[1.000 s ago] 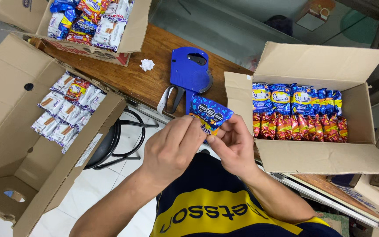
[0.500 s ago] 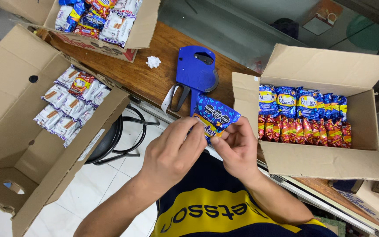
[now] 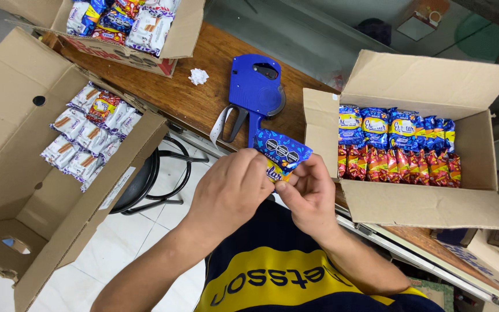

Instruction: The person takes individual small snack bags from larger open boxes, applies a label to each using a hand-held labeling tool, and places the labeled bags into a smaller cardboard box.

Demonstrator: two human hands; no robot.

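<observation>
Pinching blue snack packet (image 3: 282, 151), both hands

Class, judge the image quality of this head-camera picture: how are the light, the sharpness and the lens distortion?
Head view: even, soft light, faint shadows; blue snack packet and both hands, left hand and right hand, sharp; wide-angle lens splays the cardboard boxes toward the edges.

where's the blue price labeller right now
In the head view the blue price labeller lies on the wooden table, just beyond the blue snack packet held in both hands, left of the open snack box.
</observation>
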